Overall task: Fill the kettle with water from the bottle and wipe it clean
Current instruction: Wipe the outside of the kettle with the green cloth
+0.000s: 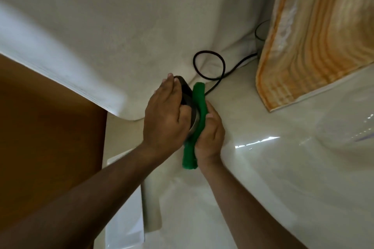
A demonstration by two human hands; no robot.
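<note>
Kettle mid-frame, both our hands on it, green cloth pressed to its right flank.

Left to right: brown surface [46,127] at 9 o'clock, white draped cloth [121,26] above it. Our left hand [165,115] lies flat over the kettle [187,95], fingers spread, covering most of it, so its body, spout and long axis are unreadable. Only a dark top edge and a strip of metal side show, running from 12 to 6 o'clock. Our right hand [210,137] is clenched on the green cloth [197,121], which is a long roll, also on the 12-to-6 line, touching the kettle's side. Black cord [210,64] loops off at 1 o'clock. Striped orange fabric [315,36] hangs at 2 o'clock. Glossy pale counter [283,157] underneath.
</note>
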